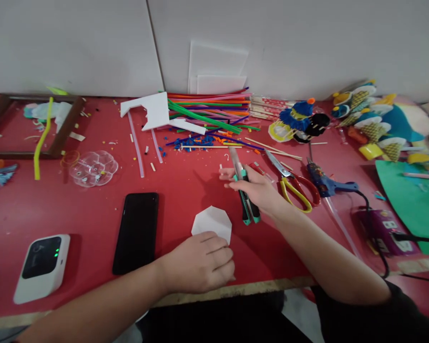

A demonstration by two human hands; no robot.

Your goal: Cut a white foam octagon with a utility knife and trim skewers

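Observation:
My right hand (262, 190) grips a black-and-green utility knife (246, 197), blade end pointing away from me; motion slightly blurs the fingers and blade. It is raised to the right of a white many-sided flat piece (211, 221) on the red table. My left hand (203, 262) rests at the near side of that piece and covers its lower edge. The left fingers are curled in, and whatever may be inside them is hidden. A black phone (136, 233) lies to the left of the white piece.
Scissors (289, 181) and a blue glue gun (325, 181) with its cord lie at right. Colored pipe cleaners (207, 112) and a cut white sheet (157, 109) lie behind. A clear flower-shaped tray (93, 169) and a white device (43, 267) are at left.

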